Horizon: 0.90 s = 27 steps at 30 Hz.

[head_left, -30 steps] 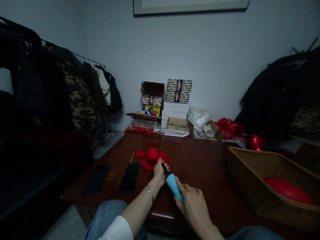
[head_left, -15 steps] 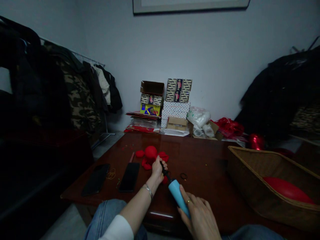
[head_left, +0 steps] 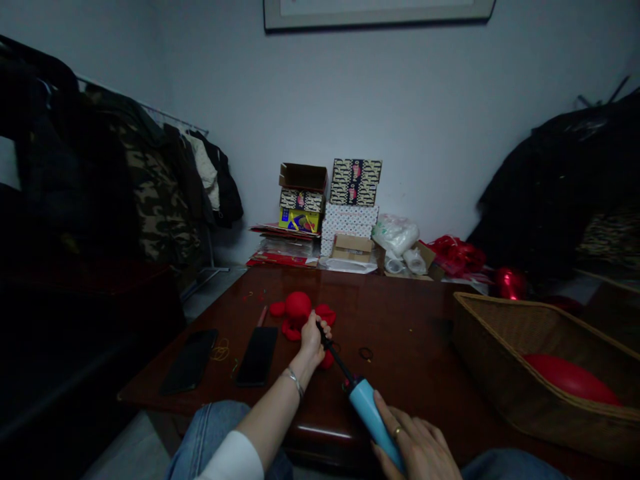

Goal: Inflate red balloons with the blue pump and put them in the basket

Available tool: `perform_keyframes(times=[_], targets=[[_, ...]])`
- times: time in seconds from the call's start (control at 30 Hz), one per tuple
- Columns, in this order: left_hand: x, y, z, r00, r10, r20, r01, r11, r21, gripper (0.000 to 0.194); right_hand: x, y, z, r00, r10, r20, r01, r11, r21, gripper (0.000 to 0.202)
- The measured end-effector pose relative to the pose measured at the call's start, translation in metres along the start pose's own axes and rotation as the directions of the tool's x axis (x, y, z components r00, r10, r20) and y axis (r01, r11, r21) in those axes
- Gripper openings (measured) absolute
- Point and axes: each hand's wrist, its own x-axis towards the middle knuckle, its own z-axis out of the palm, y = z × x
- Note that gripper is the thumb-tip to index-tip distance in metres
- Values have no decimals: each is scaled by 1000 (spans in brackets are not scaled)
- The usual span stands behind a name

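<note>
A light blue balloon pump [head_left: 375, 421] slants across the table's near side, its thin black rod drawn out of the barrel. My left hand [head_left: 314, 339] is closed around the pump's black far end. Just beyond those fingers sits a round red balloon [head_left: 298, 307], partly filled; whether its neck is on the nozzle is hidden by the hand. Limp red balloons [head_left: 326, 313] lie around it. My right hand [head_left: 417, 440] wraps the blue barrel near the table's front edge.
Two dark phones [head_left: 257, 357] [head_left: 190, 360] and yellow rubber bands [head_left: 220, 350] lie to the left. A black ring [head_left: 366, 353] is right of the pump. The wicker basket [head_left: 480, 347] at right holds a large red balloon [head_left: 570, 379]. Boxes [head_left: 350, 223] stand at the back.
My right hand has pulled the blue barrel back toward me and to the right, so more black rod shows. My left hand has stayed by the red balloon.
</note>
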Motion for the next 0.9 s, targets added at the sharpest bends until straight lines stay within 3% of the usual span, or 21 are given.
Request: perform_keyframes(times=[0.2,0.53,0.9], targets=[[-8,-10,1,999,-21,27,20,999,28,39,28,-26,-15,989,134,62,-135,991,6,54],[-11,-15,2,997,-74,32,72,997,37,33,67,-47,-15,986,162,45,-159,985,-72,51],[-9,-10,7,995,-94,31,92,995,46,27,50,-49,-10,986,164,-21,-165,986,-39,53]])
